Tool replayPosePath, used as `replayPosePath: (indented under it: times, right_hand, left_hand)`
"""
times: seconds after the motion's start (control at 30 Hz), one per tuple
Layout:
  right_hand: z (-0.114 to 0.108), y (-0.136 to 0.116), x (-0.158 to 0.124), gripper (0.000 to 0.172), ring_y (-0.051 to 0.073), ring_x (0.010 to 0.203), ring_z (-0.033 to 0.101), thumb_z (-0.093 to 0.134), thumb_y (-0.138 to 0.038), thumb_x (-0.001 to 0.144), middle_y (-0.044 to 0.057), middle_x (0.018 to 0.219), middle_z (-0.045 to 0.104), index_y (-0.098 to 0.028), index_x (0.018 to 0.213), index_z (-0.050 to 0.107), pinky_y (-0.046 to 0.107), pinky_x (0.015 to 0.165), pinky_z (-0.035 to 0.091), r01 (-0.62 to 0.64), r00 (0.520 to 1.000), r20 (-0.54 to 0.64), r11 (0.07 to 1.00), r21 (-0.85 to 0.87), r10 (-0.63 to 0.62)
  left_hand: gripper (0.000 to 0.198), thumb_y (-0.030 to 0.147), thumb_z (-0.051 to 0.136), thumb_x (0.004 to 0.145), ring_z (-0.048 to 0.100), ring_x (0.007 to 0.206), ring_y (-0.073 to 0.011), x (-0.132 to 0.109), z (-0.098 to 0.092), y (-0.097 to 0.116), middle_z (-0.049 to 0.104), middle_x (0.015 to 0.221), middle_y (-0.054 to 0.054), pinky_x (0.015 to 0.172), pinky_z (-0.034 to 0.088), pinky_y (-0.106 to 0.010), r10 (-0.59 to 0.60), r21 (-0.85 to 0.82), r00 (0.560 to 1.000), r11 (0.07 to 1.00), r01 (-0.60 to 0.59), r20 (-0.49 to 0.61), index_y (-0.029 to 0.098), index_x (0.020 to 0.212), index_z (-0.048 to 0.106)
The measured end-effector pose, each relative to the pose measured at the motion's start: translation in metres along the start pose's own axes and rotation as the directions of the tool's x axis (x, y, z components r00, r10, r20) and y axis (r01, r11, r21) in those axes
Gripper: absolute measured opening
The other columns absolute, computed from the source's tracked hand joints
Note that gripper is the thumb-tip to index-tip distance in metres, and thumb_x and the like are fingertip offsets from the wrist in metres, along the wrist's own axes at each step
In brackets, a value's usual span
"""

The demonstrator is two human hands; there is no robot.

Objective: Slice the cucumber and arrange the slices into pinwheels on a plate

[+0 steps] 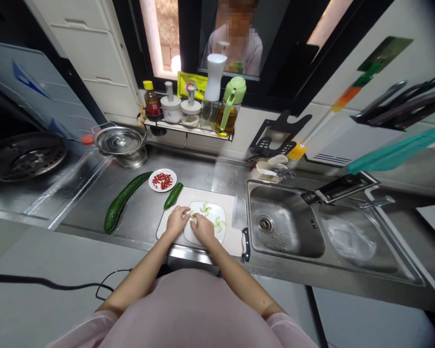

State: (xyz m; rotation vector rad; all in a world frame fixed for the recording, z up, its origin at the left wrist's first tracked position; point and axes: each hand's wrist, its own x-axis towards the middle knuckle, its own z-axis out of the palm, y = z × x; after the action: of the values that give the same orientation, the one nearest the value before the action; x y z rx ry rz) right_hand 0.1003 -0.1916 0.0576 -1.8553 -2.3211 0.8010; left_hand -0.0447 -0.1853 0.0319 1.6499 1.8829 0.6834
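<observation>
A white square plate [221,212] sits on a pale cutting board [226,241] on the steel counter. On the plate lie small pinwheel groups of thin cucumber slices [205,208]. My left hand [177,221] and my right hand [202,227] meet over the plate's near left corner, fingers curled and pinched around cucumber slices [192,216] there. A cut cucumber piece [173,195] rests at the board's far left corner. A whole long cucumber [124,201] lies on the counter to the left.
A cleaver [239,216] lies on the board's right edge beside the sink [286,227]. A small dish of red berries [163,180] sits behind the board. A lidded pot [121,143] stands far left, a condiment rack [190,126] at the back wall. A person's reflection shows in the window.
</observation>
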Motion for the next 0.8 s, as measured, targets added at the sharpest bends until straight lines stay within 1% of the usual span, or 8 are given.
replayPosePath:
  times: [0.07, 0.13, 0.2, 0.3, 0.37, 0.57, 0.7, 0.8]
  right_hand:
    - [-0.005, 0.003, 0.000, 0.033, 0.018, 0.091, 0.062, 0.042, -0.034, 0.093, 0.006, 0.104, 0.068, -0.022, 0.120, 0.057, 0.025, 0.074, 0.039, -0.036, 0.999, -0.035, 0.998, 0.058, 0.039]
    - [-0.012, 0.008, 0.000, 0.033, 0.017, 0.084, 0.061, 0.041, -0.033, 0.092, 0.004, 0.092, 0.069, -0.022, 0.117, 0.060, 0.024, 0.070, 0.038, -0.071, 0.993, -0.083, 0.989, 0.132, 0.082]
    - [-0.021, 0.018, -0.001, 0.032, 0.016, 0.075, 0.059, 0.041, -0.033, 0.091, 0.001, 0.080, 0.066, -0.022, 0.111, 0.062, 0.023, 0.065, 0.037, -0.083, 0.982, -0.148, 0.973, 0.217, 0.117]
    - [-0.032, 0.036, -0.004, 0.033, 0.015, 0.065, 0.055, 0.041, -0.038, 0.088, -0.002, 0.066, 0.059, -0.021, 0.102, 0.065, 0.023, 0.061, 0.035, -0.047, 0.953, -0.266, 0.936, 0.350, 0.147]
    - [-0.038, 0.049, -0.008, 0.036, 0.015, 0.061, 0.053, 0.041, -0.042, 0.086, -0.003, 0.062, 0.055, -0.019, 0.098, 0.066, 0.023, 0.060, 0.036, -0.019, 0.919, -0.349, 0.905, 0.426, 0.183]
    - [-0.056, 0.076, -0.022, 0.039, 0.013, 0.058, 0.047, 0.047, -0.046, 0.081, -0.002, 0.062, 0.053, -0.015, 0.093, 0.066, 0.023, 0.059, 0.038, 0.038, 0.823, -0.486, 0.824, 0.565, 0.295]
    - [-0.065, 0.091, -0.031, 0.038, 0.012, 0.056, 0.044, 0.050, -0.046, 0.079, -0.002, 0.061, 0.050, -0.014, 0.092, 0.067, 0.023, 0.057, 0.037, 0.076, 0.771, -0.538, 0.790, 0.608, 0.340]
    - [-0.064, 0.101, -0.035, 0.038, 0.012, 0.055, 0.042, 0.051, -0.046, 0.078, -0.003, 0.060, 0.047, -0.013, 0.091, 0.066, 0.023, 0.056, 0.036, 0.078, 0.752, -0.546, 0.773, 0.630, 0.369]
  left_hand:
    - [0.026, 0.026, 0.056, 0.083, 0.058, 0.075, -0.0147, 0.000, -0.002, -0.006, 0.063, 0.088, -0.004, 0.077, 0.046, -0.026, -0.053, -0.052, 0.995, 0.997, 0.049, -0.080, 0.020, 0.104, 0.070]
    - [0.028, 0.026, 0.054, 0.083, 0.057, 0.072, -0.0146, -0.001, -0.006, -0.013, 0.064, 0.088, -0.004, 0.076, 0.047, -0.027, -0.121, -0.080, 0.980, 0.991, 0.110, -0.160, 0.019, 0.105, 0.069]
    - [0.029, 0.026, 0.052, 0.083, 0.057, 0.072, -0.0151, -0.003, -0.012, -0.023, 0.064, 0.089, -0.005, 0.076, 0.047, -0.027, -0.182, -0.090, 0.959, 0.982, 0.166, -0.216, 0.018, 0.105, 0.069]
    - [0.030, 0.027, 0.049, 0.083, 0.059, 0.076, -0.0165, -0.008, -0.022, -0.036, 0.065, 0.090, -0.006, 0.077, 0.046, -0.028, -0.238, -0.101, 0.937, 0.970, 0.219, -0.254, 0.018, 0.104, 0.069]
    - [0.031, 0.028, 0.048, 0.083, 0.059, 0.078, -0.0177, -0.011, -0.028, -0.042, 0.065, 0.089, -0.006, 0.077, 0.046, -0.028, -0.261, -0.098, 0.927, 0.965, 0.243, -0.268, 0.018, 0.104, 0.068]
    - [0.031, 0.030, 0.048, 0.083, 0.060, 0.077, -0.0188, -0.020, -0.035, -0.047, 0.066, 0.084, -0.005, 0.076, 0.046, -0.029, -0.290, -0.033, 0.923, 0.956, 0.291, -0.251, 0.020, 0.106, 0.067]
    - [0.030, 0.035, 0.053, 0.082, 0.062, 0.083, -0.0211, -0.026, -0.034, -0.046, 0.067, 0.089, -0.006, 0.078, 0.046, -0.031, -0.304, 0.095, 0.935, 0.941, 0.325, -0.180, 0.022, 0.105, 0.066]
    - [0.034, 0.043, 0.057, 0.080, 0.063, 0.086, -0.0235, -0.032, -0.032, -0.044, 0.066, 0.094, -0.007, 0.075, 0.045, -0.032, -0.324, 0.187, 0.938, 0.921, 0.342, -0.121, 0.022, 0.107, 0.064]
